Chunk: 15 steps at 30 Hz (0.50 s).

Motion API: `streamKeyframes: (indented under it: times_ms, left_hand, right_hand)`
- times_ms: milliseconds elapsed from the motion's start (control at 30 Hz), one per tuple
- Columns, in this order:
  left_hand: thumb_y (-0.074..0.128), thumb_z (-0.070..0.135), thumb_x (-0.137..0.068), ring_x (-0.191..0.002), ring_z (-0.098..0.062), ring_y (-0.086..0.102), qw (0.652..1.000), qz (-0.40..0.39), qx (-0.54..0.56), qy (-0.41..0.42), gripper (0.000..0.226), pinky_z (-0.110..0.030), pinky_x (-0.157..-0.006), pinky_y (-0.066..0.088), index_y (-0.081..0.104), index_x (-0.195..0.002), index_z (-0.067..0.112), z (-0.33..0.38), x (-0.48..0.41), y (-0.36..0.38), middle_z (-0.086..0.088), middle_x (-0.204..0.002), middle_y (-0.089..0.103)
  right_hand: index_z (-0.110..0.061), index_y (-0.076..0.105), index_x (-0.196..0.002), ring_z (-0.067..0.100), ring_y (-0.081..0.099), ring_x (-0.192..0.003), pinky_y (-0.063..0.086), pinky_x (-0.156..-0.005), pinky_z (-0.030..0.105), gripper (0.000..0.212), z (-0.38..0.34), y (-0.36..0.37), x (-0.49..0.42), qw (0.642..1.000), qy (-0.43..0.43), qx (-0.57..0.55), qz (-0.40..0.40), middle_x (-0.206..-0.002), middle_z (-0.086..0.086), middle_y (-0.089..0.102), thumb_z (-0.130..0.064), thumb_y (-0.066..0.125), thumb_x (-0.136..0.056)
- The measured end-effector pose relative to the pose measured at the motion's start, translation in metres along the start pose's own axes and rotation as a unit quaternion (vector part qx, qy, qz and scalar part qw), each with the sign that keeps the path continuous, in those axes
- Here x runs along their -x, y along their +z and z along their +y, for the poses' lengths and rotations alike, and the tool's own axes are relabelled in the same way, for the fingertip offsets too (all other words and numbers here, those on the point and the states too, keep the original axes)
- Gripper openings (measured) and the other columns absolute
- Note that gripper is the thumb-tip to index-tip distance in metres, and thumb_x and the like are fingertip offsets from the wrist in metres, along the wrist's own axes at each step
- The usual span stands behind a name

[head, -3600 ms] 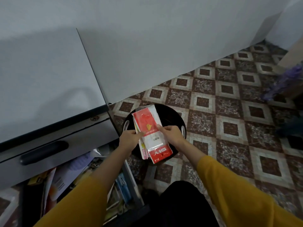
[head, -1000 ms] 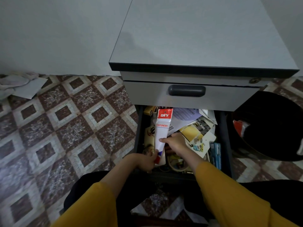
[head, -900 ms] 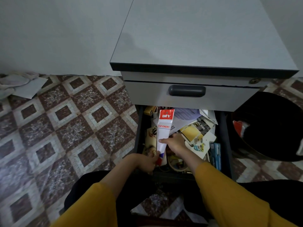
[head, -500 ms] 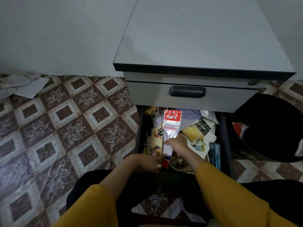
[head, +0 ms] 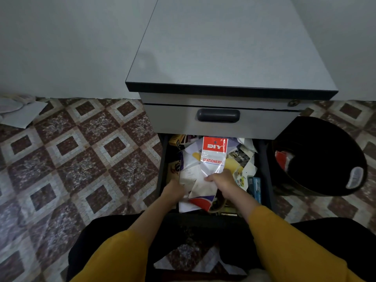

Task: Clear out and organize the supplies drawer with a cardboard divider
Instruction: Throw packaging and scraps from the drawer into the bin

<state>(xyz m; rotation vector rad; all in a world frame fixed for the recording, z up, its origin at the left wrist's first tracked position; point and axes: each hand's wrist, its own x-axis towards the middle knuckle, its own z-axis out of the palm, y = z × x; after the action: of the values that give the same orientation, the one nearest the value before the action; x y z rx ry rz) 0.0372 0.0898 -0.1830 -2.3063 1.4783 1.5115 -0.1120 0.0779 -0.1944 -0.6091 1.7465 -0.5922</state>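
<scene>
Lower drawer [head: 162,171] of cabinet [head: 230,47] stands pulled out, packed with loose papers and cartons; upper drawer shut, its handle [head: 217,115] dark; clear packet [head: 212,159] with red "DIY" header and "STATIONERY" label lies lengthwise over the heap, header toward the cabinet; right hand [head: 222,181] rests on the packet's near half, grip curled and pinching the plastic; left hand [head: 173,189] sits at the drawer's left side against the edge of white sheets [head: 189,178], fingers hidden beneath them, so I cannot tell its grip; blue box [head: 256,188] lies along the drawer's right wall; black bin [head: 325,149] stands on the tiled floor [head: 81,159] just right of the cabinet, a red wrapper [head: 283,159] inside.
</scene>
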Motion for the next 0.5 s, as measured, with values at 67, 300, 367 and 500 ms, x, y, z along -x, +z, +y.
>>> streamKeyframes:
  times_ms: [67,300,367,500]
  left_hand:
    - [0.044,0.010,-0.091,-0.124,-0.033,0.043,0.999,-0.012,0.003,-0.032,0.049,-0.037,-0.101,0.037,0.032,-0.136,-0.005,-0.001,-0.002,0.005,-0.022,-0.138,0.039]
    - [0.041,0.043,-0.086,-0.136,-0.033,0.025,0.997,-0.034,0.011,-0.075,0.063,-0.036,-0.112,0.023,0.042,-0.136,0.005,0.005,0.003,0.013,-0.017,-0.149,0.027]
    - [0.035,0.032,-0.096,-0.140,-0.035,0.009,0.999,0.004,-0.018,-0.048,0.049,-0.038,-0.112,0.015,0.039,-0.140,0.010,0.007,0.002,0.017,-0.017,-0.155,0.006]
    - [0.038,0.029,-0.096,-0.136,-0.037,0.023,0.999,0.031,-0.006,0.015,0.040,-0.040,-0.112,0.024,0.052,-0.130,0.013,0.001,0.001,0.019,-0.018,-0.154,0.010]
  right_hand:
    - [0.002,0.061,-0.110,0.034,0.061,-0.101,0.051,-0.087,0.038,0.036,0.002,0.000,-0.001,1.000,-0.007,0.012,0.001,-0.112,0.019,0.064,0.001,0.071,-0.076]
    - [0.000,0.063,-0.109,0.031,0.062,-0.100,0.049,-0.081,0.033,0.035,0.003,0.001,-0.004,0.999,-0.027,0.029,0.003,-0.111,0.017,0.065,-0.002,0.073,-0.076]
    - [0.000,0.064,-0.107,0.030,0.062,-0.099,0.048,-0.078,0.030,0.032,0.003,0.000,-0.004,0.999,-0.032,0.031,-0.002,-0.110,0.016,0.065,-0.001,0.072,-0.076]
    - [0.000,0.063,-0.106,0.030,0.061,-0.100,0.043,-0.075,0.027,0.032,0.002,0.000,-0.004,0.999,-0.036,0.029,-0.015,-0.110,0.016,0.066,-0.001,0.072,-0.076]
